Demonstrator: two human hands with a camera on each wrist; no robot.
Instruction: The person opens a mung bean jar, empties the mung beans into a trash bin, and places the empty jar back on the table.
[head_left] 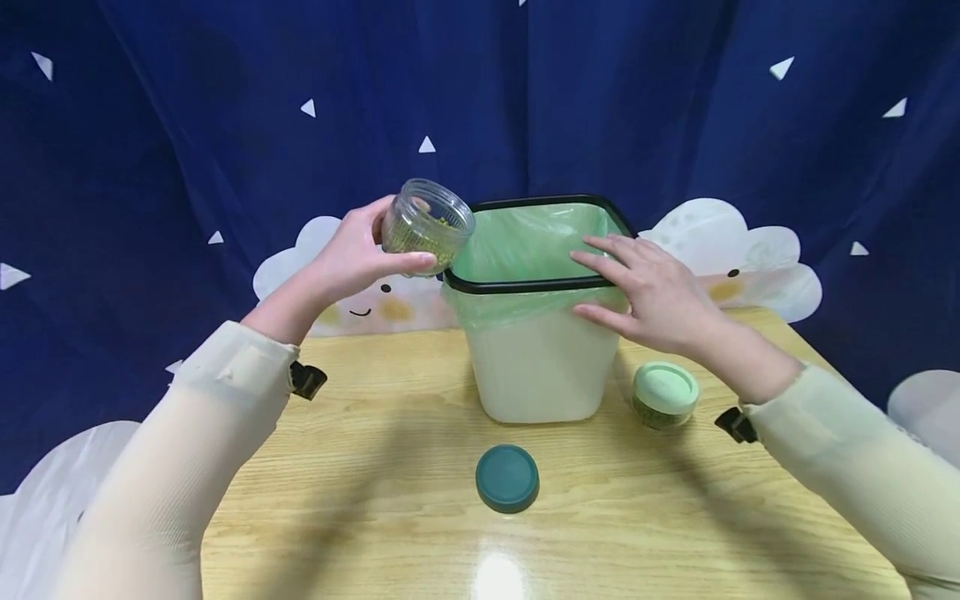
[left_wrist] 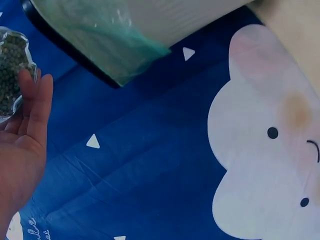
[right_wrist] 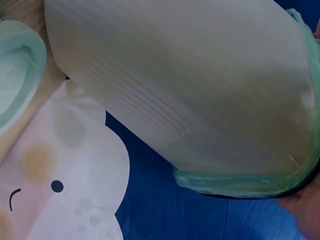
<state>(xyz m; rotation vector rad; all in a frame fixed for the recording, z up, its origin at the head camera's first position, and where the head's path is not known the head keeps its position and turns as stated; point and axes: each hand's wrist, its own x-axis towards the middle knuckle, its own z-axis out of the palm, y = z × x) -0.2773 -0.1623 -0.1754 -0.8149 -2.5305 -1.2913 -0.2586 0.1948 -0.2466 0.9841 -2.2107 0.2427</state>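
In the head frame's upper middle, our round, clear ribbed jar of small green grains point(head_left: 431, 229) tilts by the left rim of the white, green-lined bin point(head_left: 543, 367), gripped by our left hand point(head_left: 360, 254). Our right hand point(head_left: 660, 292) spreads loose fingers at the right rim. We should centre the jar's mouth inside before tipping further.

Backdrop: deep-blue fabric curtain point(head_left: 480, 100) with soft vertical folds, spanning the far side from left to right.
Small print: scattered white triangles point(head_left: 427, 145) across the blue.
Cloud print: large white clouds point(head_left: 757, 250) at far left and far right, with black-dot eyes and orange cheeks.
Furniture: pale yellow wood-grain table point(head_left: 600, 542), its right edge slanting outward toward the near side.
Light: bright white glare point(head_left: 498, 575) at near centre; soft shadows point(head_left: 352, 483) left and right.
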